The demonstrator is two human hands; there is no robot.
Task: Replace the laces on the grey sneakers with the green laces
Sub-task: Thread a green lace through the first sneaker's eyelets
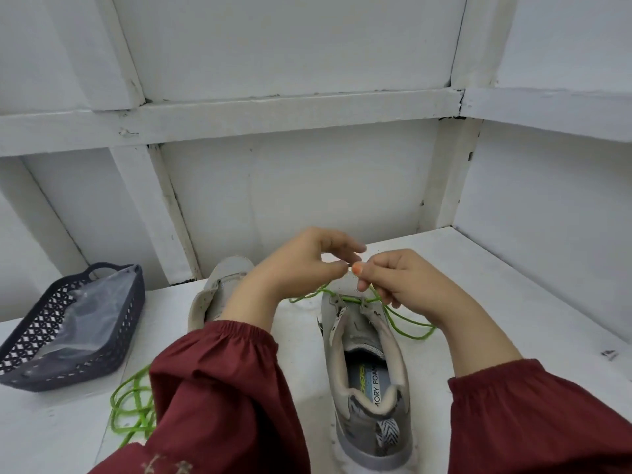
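Observation:
A grey sneaker (pixel 367 378) stands heel towards me on the white table, with a green lace (pixel 407 328) threaded across its front eyelets and trailing to the right. Above its toe, my left hand (pixel 304 265) and my right hand (pixel 407 282) meet fingertip to fingertip, both pinching the lace's end. The second grey sneaker (pixel 219 289) lies to the left, partly hidden behind my left forearm. Another green lace (pixel 131 408) lies coiled on the table at the lower left, partly under my red sleeve.
A dark perforated basket (pixel 27 367) with a clear plastic bag inside sits at the left edge of the table (pixel 513 302). White panelled walls close in behind and on the right.

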